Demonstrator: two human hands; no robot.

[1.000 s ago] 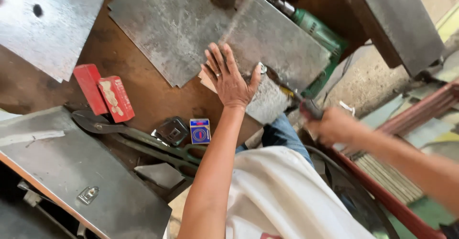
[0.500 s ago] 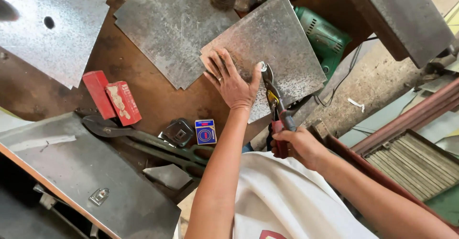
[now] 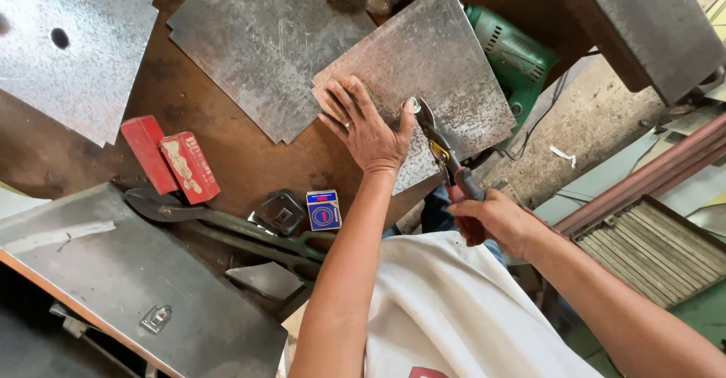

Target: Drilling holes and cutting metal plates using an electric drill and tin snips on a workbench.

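Now our right hand [image 3: 495,219] has brought the snips [image 3: 442,151], gripped tight, to the metal sheet [image 3: 431,68] edge while our left hand [image 3: 367,132] presses flat, fingers spread; cutting barely started.

Grey, rust-speckled metal sheet [image 3: 446,68] – red-handled snips [image 3: 446,158], green drill [image 3: 514,52], red boxes [image 3: 170,162], brown bench [image 3: 249,158].

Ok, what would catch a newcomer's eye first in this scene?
Mid-frame, the left hand presses flat on a speckled grey sheet-metal piece, while the right hand grips red-handled tin snips biting into its near edge. A green power drill lies behind the sheet, and two red boxes sit left on the brown bench.
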